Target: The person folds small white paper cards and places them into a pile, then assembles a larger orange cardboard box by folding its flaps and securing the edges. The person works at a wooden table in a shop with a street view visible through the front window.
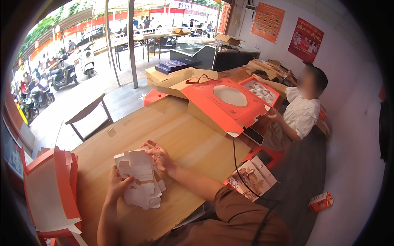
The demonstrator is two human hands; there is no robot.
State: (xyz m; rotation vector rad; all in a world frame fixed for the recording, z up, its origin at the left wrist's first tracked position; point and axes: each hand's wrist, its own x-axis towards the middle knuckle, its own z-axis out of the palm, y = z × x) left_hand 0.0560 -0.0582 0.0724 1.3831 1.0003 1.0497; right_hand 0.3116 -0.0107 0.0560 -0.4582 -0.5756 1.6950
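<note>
A stack of flat, white die-cut carton blanks (141, 168) with tabs fans out unevenly over the brown tabletop in front of me. My left hand (118, 183) grips its left side, the thumb lying across the top piece. At the upper right corner, my right hand (161, 157) pinches the edge of the blanks between thumb and fingers. The fingers beneath the stack are hidden. A small brownish patch marks the uppermost blank.
Red and white flat cartons (49, 192) lean at the left. Across the table (176, 127), a seated person (303, 102) handles a large red gift box (225, 98) with a round window. An opened cardboard box (172, 82) stands beyond it. A dark cable (234, 156) hangs over the right edge.
</note>
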